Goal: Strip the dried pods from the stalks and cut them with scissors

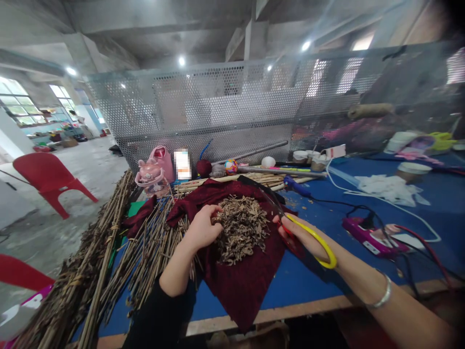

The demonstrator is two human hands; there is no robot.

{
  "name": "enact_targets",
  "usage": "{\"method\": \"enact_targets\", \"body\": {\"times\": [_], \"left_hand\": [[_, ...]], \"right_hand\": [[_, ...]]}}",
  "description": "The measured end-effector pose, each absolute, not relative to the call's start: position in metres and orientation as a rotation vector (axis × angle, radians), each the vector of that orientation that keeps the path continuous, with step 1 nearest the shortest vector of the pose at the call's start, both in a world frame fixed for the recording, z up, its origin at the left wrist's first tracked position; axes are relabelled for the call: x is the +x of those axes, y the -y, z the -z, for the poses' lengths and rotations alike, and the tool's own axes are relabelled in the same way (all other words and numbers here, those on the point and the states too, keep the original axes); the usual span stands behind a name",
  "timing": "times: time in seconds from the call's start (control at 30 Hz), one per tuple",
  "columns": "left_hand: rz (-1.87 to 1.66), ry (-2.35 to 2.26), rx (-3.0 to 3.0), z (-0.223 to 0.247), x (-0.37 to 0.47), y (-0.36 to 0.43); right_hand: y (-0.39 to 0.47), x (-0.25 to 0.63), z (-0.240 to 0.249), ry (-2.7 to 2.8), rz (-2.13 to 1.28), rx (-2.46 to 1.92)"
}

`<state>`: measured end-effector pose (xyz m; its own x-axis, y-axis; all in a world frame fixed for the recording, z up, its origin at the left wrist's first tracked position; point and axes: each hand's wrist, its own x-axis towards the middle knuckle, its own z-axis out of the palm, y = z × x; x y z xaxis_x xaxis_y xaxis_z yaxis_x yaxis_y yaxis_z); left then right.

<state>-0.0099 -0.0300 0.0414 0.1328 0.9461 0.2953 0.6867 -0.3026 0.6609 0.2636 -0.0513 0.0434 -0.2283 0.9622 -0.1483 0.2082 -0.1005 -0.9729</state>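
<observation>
A heap of chopped dried leaves or bark [241, 230] lies on a dark red cloth [241, 291], spread over the blue table. My left hand [205, 225] is at the heap's left edge, its fingers curled against the dry pieces. Its fingertips are partly hidden, so I cannot make out what they grip. To the right of the heap, my right hand [303, 237] holds scissors [319, 245] with yellow and red handles. Their dark blades point up and away, over the cloth's right side; I cannot tell how far apart the blades are.
Bundled dry stalks [141, 257] cover the table's left side. Behind the cloth are sticks, a pink bucket [152, 184], yarn balls [204, 168] and a perforated metal screen [218, 111]. On the right are a blue glue gun [296, 185], a purple power strip [374, 237] and cables. A red chair [47, 174] stands left.
</observation>
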Motion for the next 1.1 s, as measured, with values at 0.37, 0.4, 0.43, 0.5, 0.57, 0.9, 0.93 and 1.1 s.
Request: {"method": "enact_targets", "body": {"times": [0.37,0.4,0.43,0.5,0.57,0.9,0.93,1.1], "left_hand": [[-0.785,-1.799,2.099,-0.025,0.027,0.033],[-0.773,-1.805,2.100,-0.025,0.029,0.033],[-0.760,-1.809,2.102,-0.025,0.029,0.033],[-0.744,-1.816,2.107,-0.025,0.030,0.034],[-0.741,-1.818,2.123,-0.026,0.029,0.035],[-1.062,-1.730,2.001,-0.020,0.030,0.038],[-1.056,-1.717,2.009,-0.019,0.030,0.037],[-1.034,-1.683,2.024,-0.016,0.028,0.033]], "right_hand": [[0.062,0.256,-0.063,2.281,-1.023,-1.408],[0.063,0.255,-0.065,2.325,-1.024,-1.433],[0.063,0.255,-0.067,2.353,-1.040,-1.463],[0.063,0.254,-0.069,2.373,-1.094,-1.511],[0.061,0.251,-0.071,2.352,-1.157,-1.562],[0.046,0.232,-0.075,2.129,-1.432,-1.645],[0.048,0.235,-0.079,2.108,-1.452,-1.643],[0.057,0.259,-0.097,2.122,-1.445,-1.711]]}}
